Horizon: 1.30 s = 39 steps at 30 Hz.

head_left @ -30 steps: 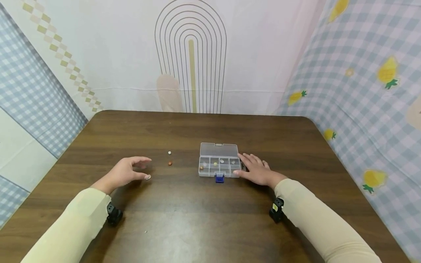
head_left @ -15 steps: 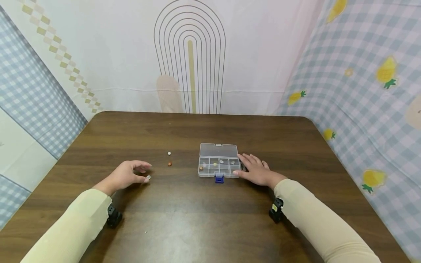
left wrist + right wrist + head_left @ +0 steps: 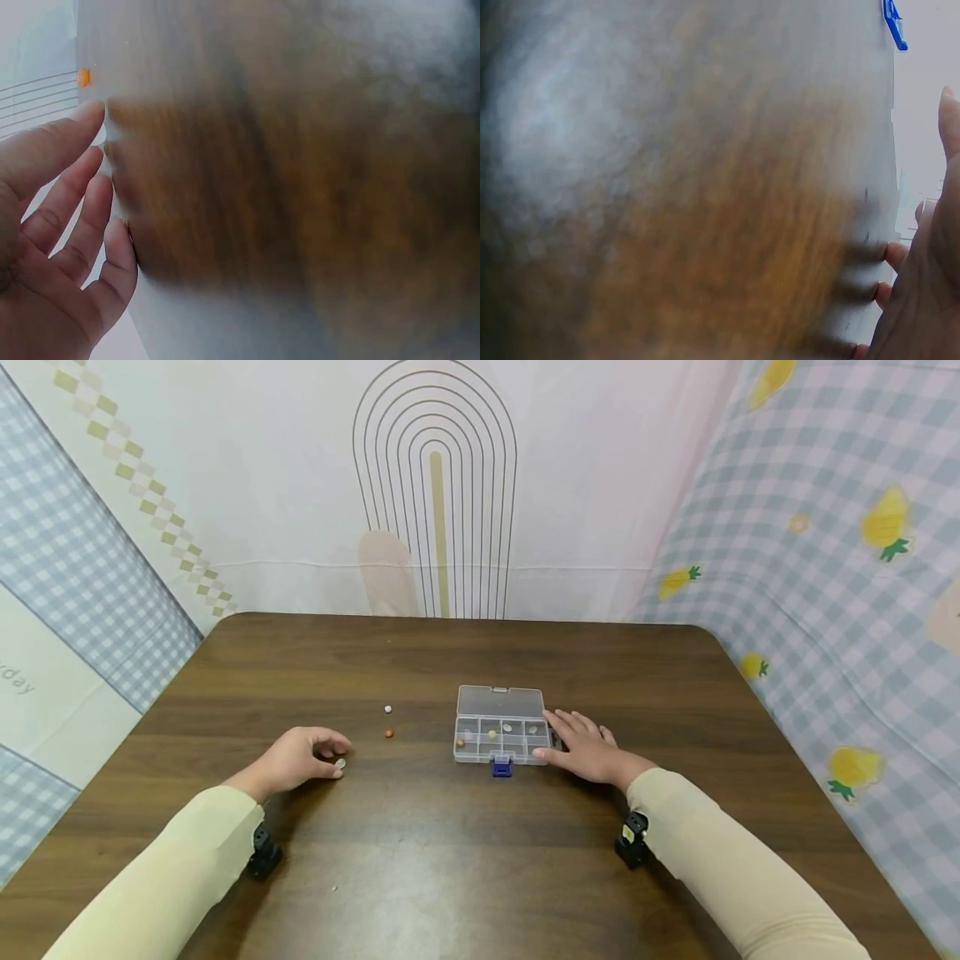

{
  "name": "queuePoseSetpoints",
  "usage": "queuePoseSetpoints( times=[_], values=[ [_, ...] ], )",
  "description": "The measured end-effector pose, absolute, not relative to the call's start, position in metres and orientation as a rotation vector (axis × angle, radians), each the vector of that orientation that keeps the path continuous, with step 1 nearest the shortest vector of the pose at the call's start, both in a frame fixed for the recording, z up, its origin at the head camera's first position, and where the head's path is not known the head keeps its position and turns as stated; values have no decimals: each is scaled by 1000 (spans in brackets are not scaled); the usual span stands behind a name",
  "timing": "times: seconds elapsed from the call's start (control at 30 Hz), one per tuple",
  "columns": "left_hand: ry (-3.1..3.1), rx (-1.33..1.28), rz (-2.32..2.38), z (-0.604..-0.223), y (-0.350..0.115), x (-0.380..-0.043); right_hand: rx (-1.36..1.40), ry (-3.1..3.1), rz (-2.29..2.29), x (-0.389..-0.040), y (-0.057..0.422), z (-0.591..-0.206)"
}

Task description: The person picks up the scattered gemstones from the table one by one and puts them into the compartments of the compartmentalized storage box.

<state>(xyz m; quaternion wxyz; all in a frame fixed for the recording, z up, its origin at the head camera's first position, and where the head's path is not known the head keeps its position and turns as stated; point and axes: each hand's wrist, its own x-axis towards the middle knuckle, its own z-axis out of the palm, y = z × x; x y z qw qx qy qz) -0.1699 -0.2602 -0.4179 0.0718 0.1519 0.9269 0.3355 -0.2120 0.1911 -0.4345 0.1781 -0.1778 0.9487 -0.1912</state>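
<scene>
My left hand is low over the table at left, its thumb tip right at a small pale, shiny piece. The fingers are bent loosely, with a gap to the thumb; in the left wrist view the hand hides that piece. Just beyond lie an orange bead and a white bead. A clear compartment box stands with its lid raised and several small pieces inside. Flat against its right side rests my right hand, thumb on the front corner.
A blue latch sticks out at the box's front. One tiny pale speck lies near the front of the brown wooden table. Patterned cloth hangs behind the table and along its sides.
The left hand has lowered slightly, and its fingers have come closer to the thumb beside the pale piece. The right hand and the box stay in place.
</scene>
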Motion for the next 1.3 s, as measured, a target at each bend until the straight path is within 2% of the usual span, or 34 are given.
queuePoseSetpoints(
  times=[1.3],
  values=[
    [2799,534,929,-419,-255,-170,-493,2674,-566,-210,190,-434]
  ],
)
